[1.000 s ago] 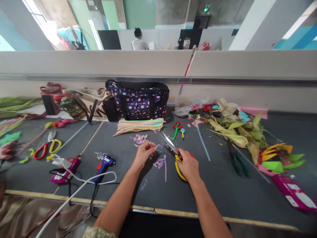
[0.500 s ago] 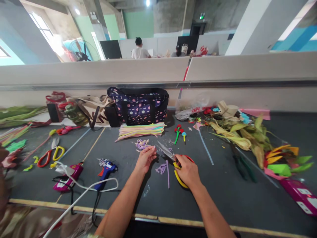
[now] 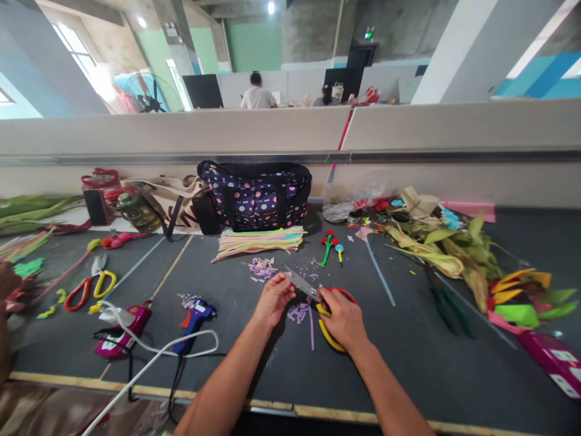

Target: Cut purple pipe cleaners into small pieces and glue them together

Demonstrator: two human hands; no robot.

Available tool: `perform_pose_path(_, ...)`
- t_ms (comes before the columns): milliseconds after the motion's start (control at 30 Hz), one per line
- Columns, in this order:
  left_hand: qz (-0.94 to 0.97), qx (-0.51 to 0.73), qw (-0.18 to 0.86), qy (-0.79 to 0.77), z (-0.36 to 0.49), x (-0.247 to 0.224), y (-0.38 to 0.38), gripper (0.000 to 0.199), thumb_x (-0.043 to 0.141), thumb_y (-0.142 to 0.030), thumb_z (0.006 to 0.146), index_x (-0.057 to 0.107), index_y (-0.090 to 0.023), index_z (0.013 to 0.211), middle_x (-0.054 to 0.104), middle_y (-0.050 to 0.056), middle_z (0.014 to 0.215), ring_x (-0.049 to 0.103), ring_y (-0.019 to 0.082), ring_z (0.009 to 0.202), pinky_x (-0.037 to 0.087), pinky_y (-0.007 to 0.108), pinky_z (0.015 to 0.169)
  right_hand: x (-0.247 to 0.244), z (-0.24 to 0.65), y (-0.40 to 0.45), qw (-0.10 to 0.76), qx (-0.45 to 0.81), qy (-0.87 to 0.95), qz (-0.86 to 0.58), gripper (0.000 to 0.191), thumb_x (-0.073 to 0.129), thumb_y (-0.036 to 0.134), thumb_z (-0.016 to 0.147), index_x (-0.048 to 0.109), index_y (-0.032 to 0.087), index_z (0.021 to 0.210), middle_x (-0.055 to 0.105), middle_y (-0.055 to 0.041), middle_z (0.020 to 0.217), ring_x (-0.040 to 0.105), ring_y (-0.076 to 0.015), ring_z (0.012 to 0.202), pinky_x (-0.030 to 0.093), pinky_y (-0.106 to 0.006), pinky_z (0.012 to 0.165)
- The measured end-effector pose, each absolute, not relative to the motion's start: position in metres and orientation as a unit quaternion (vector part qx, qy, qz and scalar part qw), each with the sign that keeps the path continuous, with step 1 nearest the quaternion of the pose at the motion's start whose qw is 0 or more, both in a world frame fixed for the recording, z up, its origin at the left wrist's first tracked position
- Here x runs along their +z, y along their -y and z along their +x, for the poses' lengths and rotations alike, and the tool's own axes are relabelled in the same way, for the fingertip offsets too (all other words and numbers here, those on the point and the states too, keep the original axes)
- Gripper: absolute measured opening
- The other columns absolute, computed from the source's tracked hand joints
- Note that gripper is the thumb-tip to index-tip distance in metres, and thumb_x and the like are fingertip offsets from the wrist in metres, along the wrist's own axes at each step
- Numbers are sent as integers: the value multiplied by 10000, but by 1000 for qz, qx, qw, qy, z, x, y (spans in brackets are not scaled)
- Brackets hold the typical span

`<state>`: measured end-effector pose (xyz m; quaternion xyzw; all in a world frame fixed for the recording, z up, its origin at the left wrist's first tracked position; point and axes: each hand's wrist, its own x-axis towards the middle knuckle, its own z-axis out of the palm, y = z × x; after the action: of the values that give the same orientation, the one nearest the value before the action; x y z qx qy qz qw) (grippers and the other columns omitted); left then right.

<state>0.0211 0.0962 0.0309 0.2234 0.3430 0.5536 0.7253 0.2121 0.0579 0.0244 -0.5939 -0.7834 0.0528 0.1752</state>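
My right hand [image 3: 342, 320] is closed around scissors [image 3: 303, 284] with red and yellow handles. Their blades point to the upper left and reach the fingertips of my left hand [image 3: 275, 300]. That hand is pinched on a small purple pipe cleaner piece, now mostly hidden by fingers and blades. Below the blades lie a small heap of purple cut pieces [image 3: 298, 313] and one longer purple strip [image 3: 311, 328]. Beyond my left hand is a pile of purple and cream bits [image 3: 262, 267]. A bundle of pastel pipe cleaners [image 3: 258, 243] lies farther back.
A dark patterned bag [image 3: 261, 200] stands at the back. To the left lie a blue glue gun [image 3: 196, 324], white cable [image 3: 158, 350] and second scissors [image 3: 93, 283]. On the right are dried husks [image 3: 436, 257] and pliers [image 3: 449, 306]. Another person's hand [image 3: 8, 281] shows at the left edge.
The scissors' blades have come up against my left fingertips and look more closed. My left hand has moved slightly right and down, and the purple piece's tip is now hidden.
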Motion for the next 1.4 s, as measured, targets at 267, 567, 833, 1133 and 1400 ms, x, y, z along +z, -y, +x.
perform_pose_path(267, 225, 549, 726, -346, 24, 34, -95, 276, 793, -231, 610, 607, -126, 785, 580, -22, 600, 545, 65, 517, 474, 177, 528, 20, 212, -59, 192, 47, 788, -583, 385, 526, 195, 777, 545, 235, 1159, 613, -32, 980, 579, -154, 860, 405, -236, 710)
perform_pose_path(567, 231, 548, 728, -341, 24, 28, -95, 240, 763, -216, 655, 599, -128, 806, 580, -16, 612, 544, 66, 529, 474, 181, 531, 22, 212, -59, 196, 52, 792, -576, 350, 519, 194, 779, 548, 237, 1125, 608, -23, 923, 571, -146, 822, 394, -228, 684)
perform_pose_path(833, 236, 548, 725, -344, 25, 28, -96, 262, 781, -231, 626, 574, -134, 754, 567, -23, 609, 539, 66, 524, 466, 179, 522, 23, 211, -59, 195, 66, 788, -580, 292, 512, 190, 777, 568, 245, 1059, 612, -18, 886, 564, -136, 780, 369, -217, 657)
perform_pose_path(1133, 245, 552, 717, -349, 25, 28, -97, 260, 781, -219, 615, 561, -139, 729, 551, -32, 604, 527, 59, 515, 464, 176, 521, 27, 209, -58, 199, 80, 779, -589, 217, 523, 174, 755, 575, 244, 953, 595, 0, 824, 549, -127, 748, 345, -208, 639)
perform_pose_path(1400, 248, 551, 716, -349, 24, 24, -99, 272, 787, -238, 609, 560, -142, 724, 540, -34, 602, 520, 58, 513, 454, 174, 514, 26, 209, -58, 200, 81, 776, -592, 173, 529, 174, 758, 565, 245, 910, 590, 15, 798, 541, -120, 715, 329, -213, 625)
